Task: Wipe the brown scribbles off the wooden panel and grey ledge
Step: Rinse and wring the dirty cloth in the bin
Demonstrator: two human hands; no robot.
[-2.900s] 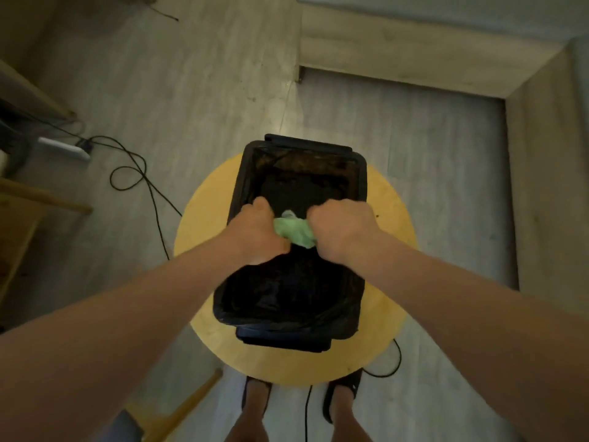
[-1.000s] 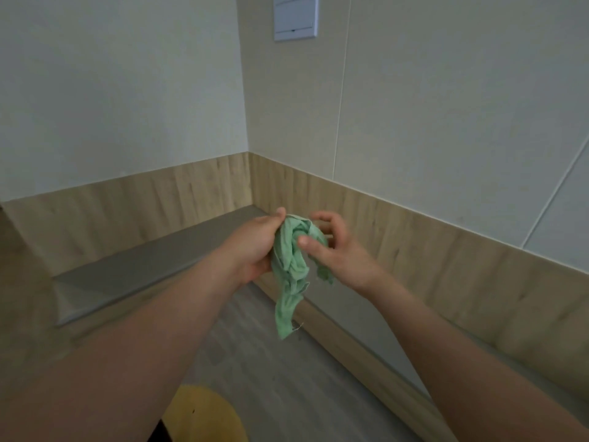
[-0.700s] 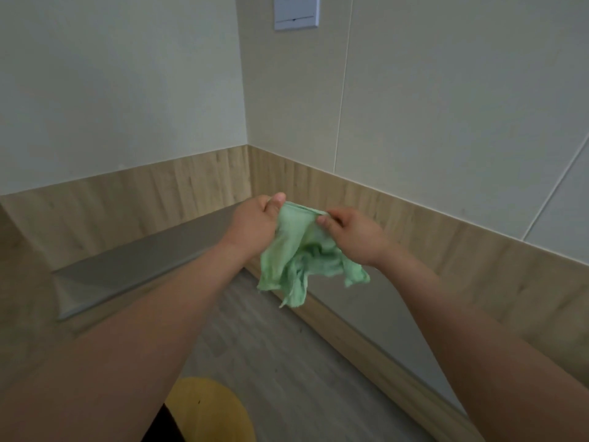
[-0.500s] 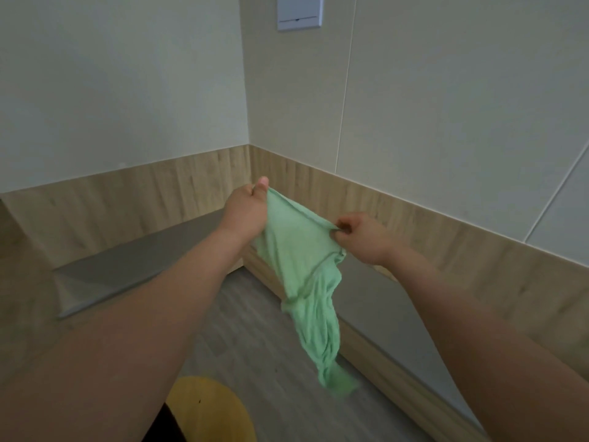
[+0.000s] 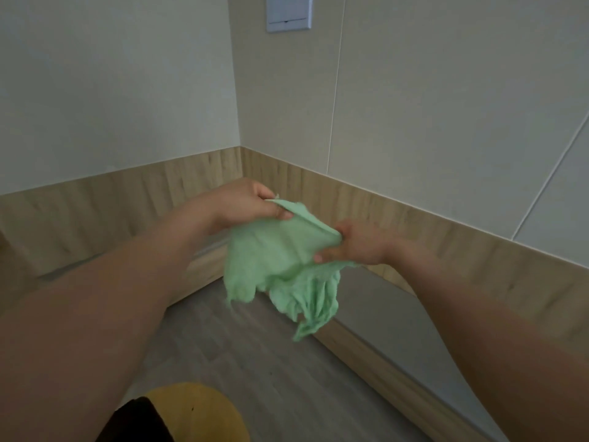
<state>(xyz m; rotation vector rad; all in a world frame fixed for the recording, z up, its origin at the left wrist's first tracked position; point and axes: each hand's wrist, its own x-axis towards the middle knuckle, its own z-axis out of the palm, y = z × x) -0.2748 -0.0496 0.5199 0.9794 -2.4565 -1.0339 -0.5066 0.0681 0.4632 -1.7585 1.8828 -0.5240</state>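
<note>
A light green cloth (image 5: 280, 266) hangs in the air between both hands, its loose end drooping down. My left hand (image 5: 245, 202) pinches its upper left edge. My right hand (image 5: 357, 244) grips its right edge, fingers curled round the fabric. Behind them a wooden panel (image 5: 446, 247) runs along the base of both walls and meets in the corner. A grey ledge (image 5: 398, 317) sits below the panel on the right, with another stretch on the left mostly hidden by my left arm. No brown scribbles show in this view.
A yellow round stool (image 5: 197, 413) with a black bin corner (image 5: 134, 419) on it sits at the bottom edge. A grey wood-look floor (image 5: 255, 352) lies in front of the ledge. A white wall plate (image 5: 288, 12) is mounted high near the corner.
The view rose from the black bin to the wall corner. The hands pulled the bunched cloth apart, and its long hanging end has now been gathered up shorter between them.
</note>
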